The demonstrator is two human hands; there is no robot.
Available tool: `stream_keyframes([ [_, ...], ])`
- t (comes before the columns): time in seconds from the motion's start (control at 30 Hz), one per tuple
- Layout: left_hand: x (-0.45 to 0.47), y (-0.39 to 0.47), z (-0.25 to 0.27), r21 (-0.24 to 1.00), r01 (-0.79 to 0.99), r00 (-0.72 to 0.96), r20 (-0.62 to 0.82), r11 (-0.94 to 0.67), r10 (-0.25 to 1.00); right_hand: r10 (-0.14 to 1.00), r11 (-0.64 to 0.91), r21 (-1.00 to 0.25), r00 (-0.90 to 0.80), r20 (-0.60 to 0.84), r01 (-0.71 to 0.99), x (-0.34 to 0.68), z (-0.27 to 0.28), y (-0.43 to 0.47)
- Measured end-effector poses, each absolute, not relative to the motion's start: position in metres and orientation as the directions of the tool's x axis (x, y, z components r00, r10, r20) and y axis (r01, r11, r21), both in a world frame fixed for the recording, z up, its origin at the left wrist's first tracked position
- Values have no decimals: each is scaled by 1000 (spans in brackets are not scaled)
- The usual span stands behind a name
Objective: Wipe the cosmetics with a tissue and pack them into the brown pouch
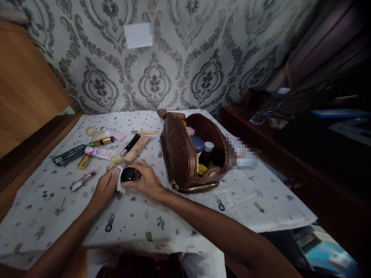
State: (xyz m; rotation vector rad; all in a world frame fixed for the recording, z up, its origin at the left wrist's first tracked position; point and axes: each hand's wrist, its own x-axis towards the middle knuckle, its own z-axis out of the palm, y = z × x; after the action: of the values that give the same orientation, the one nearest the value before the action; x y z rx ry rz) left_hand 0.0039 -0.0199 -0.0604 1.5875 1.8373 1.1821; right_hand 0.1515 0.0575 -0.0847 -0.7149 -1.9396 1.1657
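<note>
My right hand (147, 180) grips a small round container with a glossy black lid (128, 174); its lower part is hidden by my fingers. Pinched in my left hand (104, 186) is a white tissue (119, 185), which lies against the container's left side. Just beyond my hands are a beige cosmetic tube (139, 148), a black-capped tube (131, 144) and a small jar with a gold rim (116, 159). A lip gloss tube (83, 180) lies left of my left hand. To the right stands an unzipped brown cosmetic bag (178, 154) with several containers inside.
Farther left lie a dark green bottle (69, 155), a pink floral tube (100, 153) and a yellow bottle (84, 161). A patterned white cloth (174, 224) covers the table. A clear plastic bottle (269, 106) stands on the dark furniture at right; a wooden panel (29, 73) borders the left.
</note>
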Motion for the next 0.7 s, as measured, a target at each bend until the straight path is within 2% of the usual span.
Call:
stream_keyframes([
  [0.13,2,-19,-66,910,414,-289,96,34,952,745,430,-902,-548,379,-40,150,-87,60],
  [0.23,1,-17,-71,958,255,-336,-42,134,941,733,431,-898,-549,402,-83,150,-88,61],
  [0.37,3,-14,-69,976,-5,-249,-213,218,945,733,447,-889,-527,431,-106,151,-89,62],
  [0.47,5,-14,-66,960,-147,-167,-259,236,951,741,451,-886,-510,437,-104,151,-89,62],
  [0.7,4,-19,-61,925,-280,-52,-282,257,958,714,393,-911,-583,388,-125,152,-91,55],
])
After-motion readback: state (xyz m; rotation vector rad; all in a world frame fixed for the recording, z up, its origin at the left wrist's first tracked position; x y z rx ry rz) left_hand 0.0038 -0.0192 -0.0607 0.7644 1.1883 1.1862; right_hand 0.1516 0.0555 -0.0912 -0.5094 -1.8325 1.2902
